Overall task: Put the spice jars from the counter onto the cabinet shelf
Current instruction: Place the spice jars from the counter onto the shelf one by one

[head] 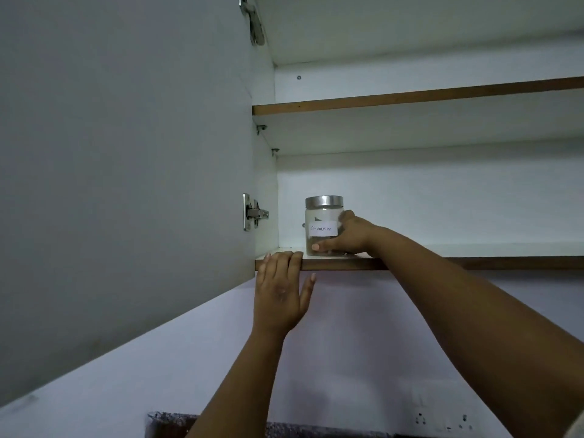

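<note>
A clear glass spice jar (322, 227) with a metal lid and a white handwritten label stands upright on the lower cabinet shelf (442, 263), near its left end. My right hand (349, 235) wraps around the jar's right side, thumb across the bottom front. My left hand (281, 289) rests its fingertips on the shelf's front edge, just left of the jar, fingers apart and holding nothing.
The open cabinet door (126, 184) stands at the left with hinges (254, 213) at its edge. An upper shelf (410, 96) lies above, bare where visible. A dark speckled counter edge (177, 422) and wall sockets (442, 422) show at the bottom.
</note>
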`<control>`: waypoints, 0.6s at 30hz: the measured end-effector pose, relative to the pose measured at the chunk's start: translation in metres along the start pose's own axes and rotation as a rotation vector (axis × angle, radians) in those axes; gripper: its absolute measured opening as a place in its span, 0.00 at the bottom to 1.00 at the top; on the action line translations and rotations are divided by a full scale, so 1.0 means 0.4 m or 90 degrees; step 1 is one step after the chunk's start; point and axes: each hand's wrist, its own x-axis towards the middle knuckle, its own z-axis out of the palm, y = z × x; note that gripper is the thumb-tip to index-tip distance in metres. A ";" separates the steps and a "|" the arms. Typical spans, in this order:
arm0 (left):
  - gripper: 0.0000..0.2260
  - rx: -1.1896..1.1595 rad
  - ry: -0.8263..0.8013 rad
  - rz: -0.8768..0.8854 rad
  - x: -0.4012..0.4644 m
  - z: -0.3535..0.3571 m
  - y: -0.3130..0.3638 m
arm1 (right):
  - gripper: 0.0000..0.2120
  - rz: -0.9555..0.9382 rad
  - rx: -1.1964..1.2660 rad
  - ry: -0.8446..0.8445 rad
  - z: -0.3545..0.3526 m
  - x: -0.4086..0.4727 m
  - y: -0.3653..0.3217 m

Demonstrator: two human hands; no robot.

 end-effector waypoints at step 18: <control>0.27 0.009 0.034 -0.022 -0.003 0.039 0.004 | 0.42 -0.035 0.012 -0.111 0.148 0.182 -0.046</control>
